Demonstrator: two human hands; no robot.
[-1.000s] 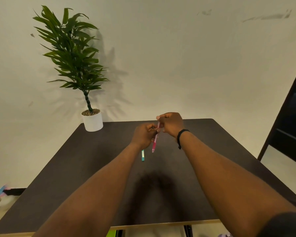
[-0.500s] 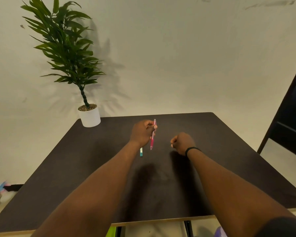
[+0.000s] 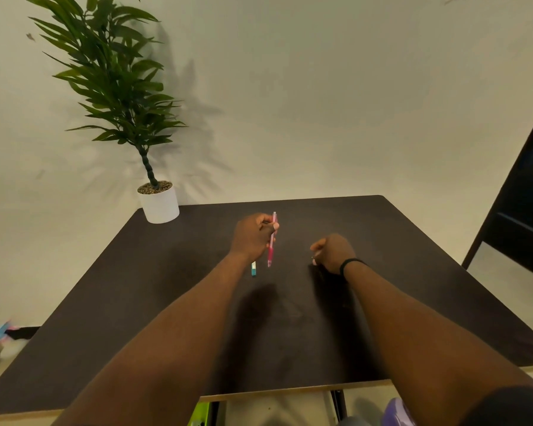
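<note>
My left hand [image 3: 253, 238] hovers over the middle of the dark table [image 3: 166, 302] and pinches a pink pen [image 3: 270, 250] that stands nearly upright. A teal and white pen end [image 3: 253, 269] sticks out below the same hand; whether the hand holds it is unclear. My right hand [image 3: 333, 253], with a black band at the wrist, is curled low over the table to the right of the pen. A small pink piece [image 3: 314, 261], like a pen cap, shows at its fingertips.
A potted green plant in a white pot [image 3: 159, 204] stands on the table's far left corner against the pale wall. A dark door frame [image 3: 523, 192] rises at the right. A green object [image 3: 199, 415] and a purple one [image 3: 396, 410] lie below the near edge.
My two hands were together on the pink pen. My right hand has pulled away to the right and down with a small pink piece; my left hand keeps the pen.
</note>
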